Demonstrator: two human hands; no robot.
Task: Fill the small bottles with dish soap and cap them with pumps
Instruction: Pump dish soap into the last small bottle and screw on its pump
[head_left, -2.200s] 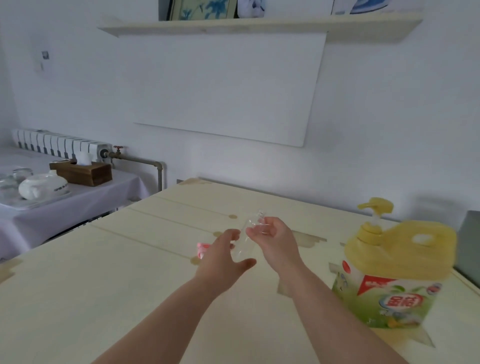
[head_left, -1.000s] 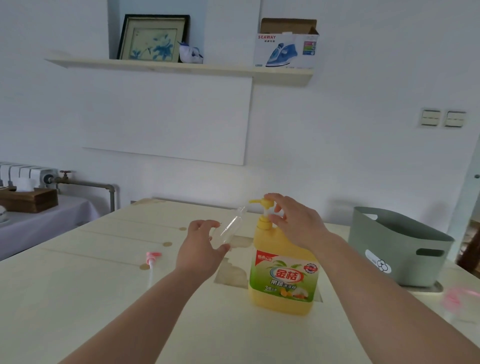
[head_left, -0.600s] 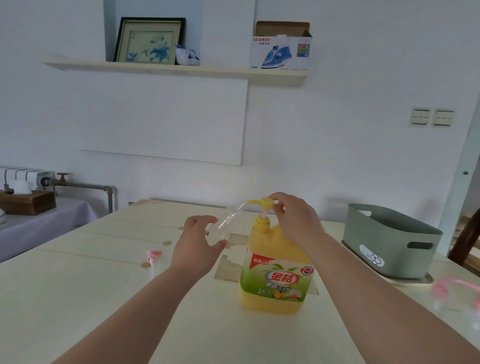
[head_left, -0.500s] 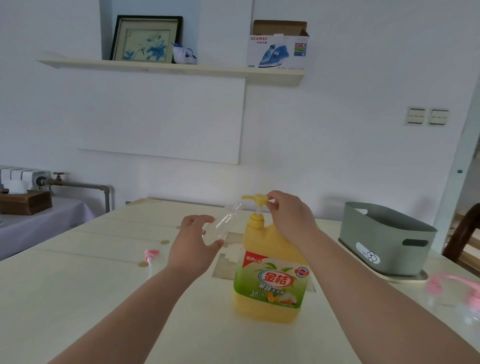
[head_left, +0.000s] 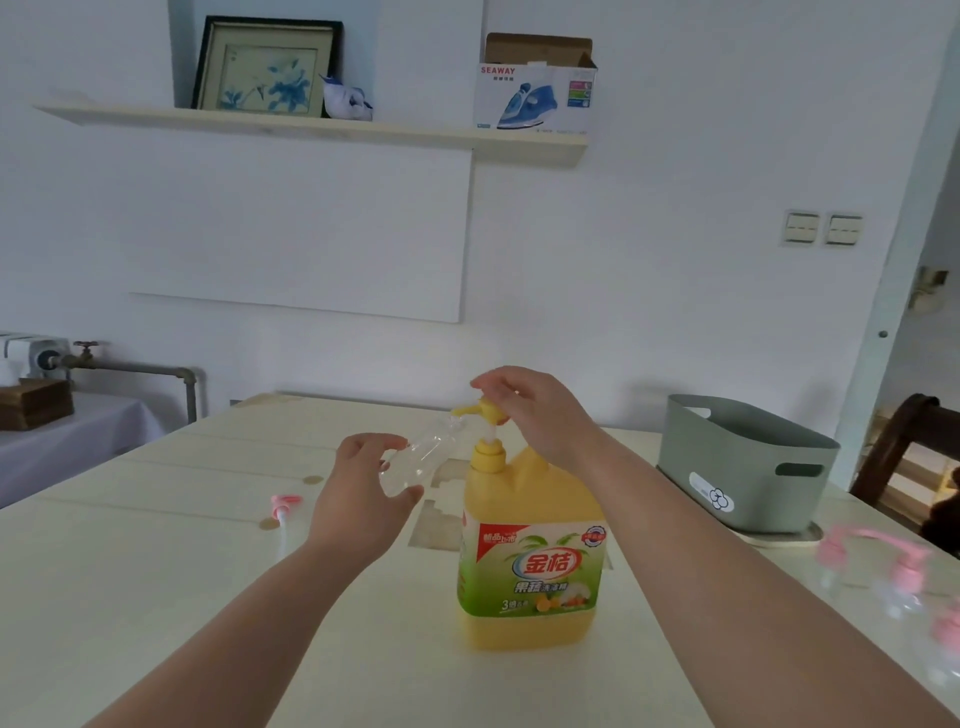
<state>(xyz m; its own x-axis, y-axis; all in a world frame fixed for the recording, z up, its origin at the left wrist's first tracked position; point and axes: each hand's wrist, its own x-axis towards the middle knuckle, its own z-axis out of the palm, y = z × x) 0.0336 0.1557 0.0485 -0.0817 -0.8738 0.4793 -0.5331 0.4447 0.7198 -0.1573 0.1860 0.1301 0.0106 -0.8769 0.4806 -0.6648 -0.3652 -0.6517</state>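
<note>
L hand (head_left: 363, 493) grips a small clear plastic bottle (head_left: 421, 457) by its lower half, fingers curled round it; the bottle is tilted, mouth right at the spout of the yellow pump head (head_left: 480, 410). R hand (head_left: 535, 415) rests on top of that pump, fingers laid loosely over it, not wrapped. The pump sits on a big yellow dish soap jug (head_left: 530, 545), upright on the pale wooden surface (head_left: 156, 597). A loose pink pump w/ white tube (head_left: 284, 506) lies left of the L hand. A grey-green plastic tub (head_left: 743, 462) stands at right, blurred pink-capped small bottles (head_left: 906, 577) near it.
</note>
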